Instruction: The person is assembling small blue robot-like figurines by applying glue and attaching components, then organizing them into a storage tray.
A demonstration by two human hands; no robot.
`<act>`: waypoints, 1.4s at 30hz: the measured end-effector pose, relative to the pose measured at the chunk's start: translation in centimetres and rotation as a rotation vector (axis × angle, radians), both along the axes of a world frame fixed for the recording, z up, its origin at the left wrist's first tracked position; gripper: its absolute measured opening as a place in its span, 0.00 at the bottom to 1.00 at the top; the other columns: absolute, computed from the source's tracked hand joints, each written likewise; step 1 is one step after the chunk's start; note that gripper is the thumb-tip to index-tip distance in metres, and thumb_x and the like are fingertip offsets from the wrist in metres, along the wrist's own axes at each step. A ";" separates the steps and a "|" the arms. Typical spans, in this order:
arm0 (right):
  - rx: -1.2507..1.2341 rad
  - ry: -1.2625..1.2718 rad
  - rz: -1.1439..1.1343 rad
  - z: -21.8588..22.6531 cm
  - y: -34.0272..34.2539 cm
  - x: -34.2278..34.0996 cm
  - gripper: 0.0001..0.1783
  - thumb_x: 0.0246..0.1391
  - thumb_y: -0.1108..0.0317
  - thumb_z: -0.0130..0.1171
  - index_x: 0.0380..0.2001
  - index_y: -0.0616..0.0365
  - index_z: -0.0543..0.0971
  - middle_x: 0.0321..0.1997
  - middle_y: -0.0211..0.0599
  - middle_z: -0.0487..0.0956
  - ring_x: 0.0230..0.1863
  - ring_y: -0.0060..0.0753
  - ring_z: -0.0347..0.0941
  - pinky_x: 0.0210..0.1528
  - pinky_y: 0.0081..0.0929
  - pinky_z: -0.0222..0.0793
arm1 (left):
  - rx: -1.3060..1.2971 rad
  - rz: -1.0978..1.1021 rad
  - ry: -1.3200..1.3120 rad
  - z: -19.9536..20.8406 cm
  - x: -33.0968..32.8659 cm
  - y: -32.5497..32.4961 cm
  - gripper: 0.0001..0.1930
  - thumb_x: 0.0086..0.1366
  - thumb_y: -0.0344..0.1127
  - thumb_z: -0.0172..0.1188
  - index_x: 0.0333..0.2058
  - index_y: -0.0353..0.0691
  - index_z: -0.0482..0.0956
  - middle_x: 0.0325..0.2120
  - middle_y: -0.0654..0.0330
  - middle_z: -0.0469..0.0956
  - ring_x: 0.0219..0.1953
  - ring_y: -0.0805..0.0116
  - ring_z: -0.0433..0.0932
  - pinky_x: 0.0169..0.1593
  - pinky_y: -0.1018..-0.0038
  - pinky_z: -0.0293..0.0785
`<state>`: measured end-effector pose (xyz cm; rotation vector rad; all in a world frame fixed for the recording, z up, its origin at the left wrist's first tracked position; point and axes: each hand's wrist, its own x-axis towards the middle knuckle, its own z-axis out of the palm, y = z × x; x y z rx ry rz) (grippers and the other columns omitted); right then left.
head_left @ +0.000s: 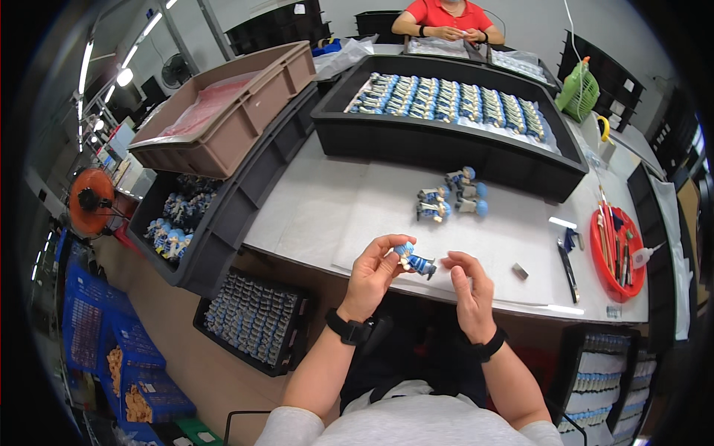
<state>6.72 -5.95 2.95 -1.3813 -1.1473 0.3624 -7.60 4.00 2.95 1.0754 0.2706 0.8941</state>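
The left hand [372,275] is pinching a small blue-haired figurine with blue and white clothes [418,263] between thumb and forefinger, so this grip is closed at its head end. The figurine is lying sideways in the air, dark feet to the right, on the person's side of the large black rectangular tray [446,141]. The right hand [473,290] is holding nothing; its fingers are curving loosely, thumb raised, just beside the feet. Both forearms are pointing toward the tray, and the hands are facing each other.

Between hands and tray, a few similar loose figurines [433,211] are lying on the white tabletop [297,201]. Inside the tray, many figurines are already filling neat rows [446,100]. I am judging that much is done, while the held piece and the loose ones are remaining outside.
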 end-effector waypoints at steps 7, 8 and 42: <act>-0.092 0.709 0.274 0.5 -3.0 -1.1 0.18 0.51 0.73 0.54 0.46 0.66 0.67 0.37 0.41 0.74 0.34 0.25 0.72 0.34 0.18 0.70 | -0.071 -0.112 -0.015 0.8 1.6 -2.7 0.19 0.63 0.26 0.42 0.53 0.38 0.62 0.53 0.49 0.61 0.51 0.61 0.67 0.50 0.72 0.68; -0.023 0.620 0.235 0.3 -3.1 -1.3 0.19 0.49 0.76 0.55 0.45 0.66 0.68 0.38 0.40 0.74 0.36 0.24 0.72 0.36 0.18 0.70 | -0.075 -0.118 -0.014 0.7 1.7 -2.8 0.19 0.63 0.26 0.42 0.53 0.38 0.62 0.53 0.49 0.61 0.51 0.61 0.67 0.50 0.72 0.68; 0.032 0.349 -0.152 0.0 -7.0 7.4 0.14 0.45 0.71 0.57 0.37 0.64 0.75 0.31 0.38 0.76 0.31 0.23 0.71 0.34 0.18 0.69 | 0.287 0.170 0.364 -0.4 8.2 -2.5 0.12 0.58 0.26 0.50 0.42 0.31 0.71 0.38 0.56 0.73 0.36 0.70 0.72 0.38 0.77 0.70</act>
